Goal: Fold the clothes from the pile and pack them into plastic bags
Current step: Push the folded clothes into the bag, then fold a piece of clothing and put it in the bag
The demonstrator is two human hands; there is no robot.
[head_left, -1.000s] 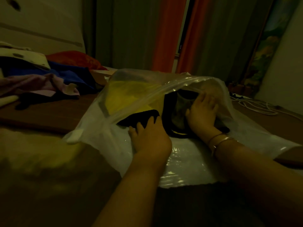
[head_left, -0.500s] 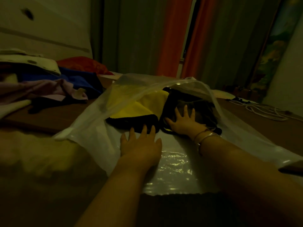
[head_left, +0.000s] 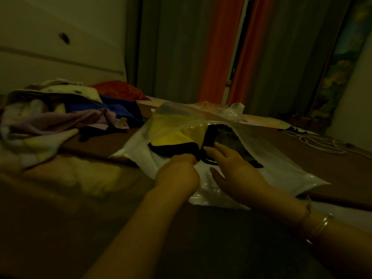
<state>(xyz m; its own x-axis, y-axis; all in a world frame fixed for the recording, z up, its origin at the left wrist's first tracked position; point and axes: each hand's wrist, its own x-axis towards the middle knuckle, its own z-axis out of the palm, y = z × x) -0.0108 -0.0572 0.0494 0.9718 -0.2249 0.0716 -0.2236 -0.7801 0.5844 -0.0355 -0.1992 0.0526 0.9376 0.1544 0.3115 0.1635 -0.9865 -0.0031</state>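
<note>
Clear plastic bag lying flat on a dark brown bed surface, mouth gaping toward the camera. Inside it, side by side: a folded yellow garment with a black edge on the bag's left half, a folded dark grey garment on its right half. Upper sheet of the bag draped over both, blurring their outlines; far ends of both garments hard to make out.

At the bag's mouth, left hand with fingers curled under, knuckles up, tips hidden; seemingly gripping the bag's lower edge or the black hem, cannot tell which. Just right of it, right hand with fingers spread and nearly straight, reaching over the grey garment, tips at or just above the cloth; contact not clear. Thin bangles on the right wrist.

Left of the bag, well apart: loose pile of clothes, pale pink, cream, blue, with something red behind; single pieces not separable in the dim light. Right of the bag, a tangle of white cord. Near-left of the bag, a pale fuzzy patch, blurred. Behind the bag, grey and orange curtains; white drawer fronts behind the pile; a colourful panel cut off at the right edge. Whole scene dark, yellow-tinted, smeared.
</note>
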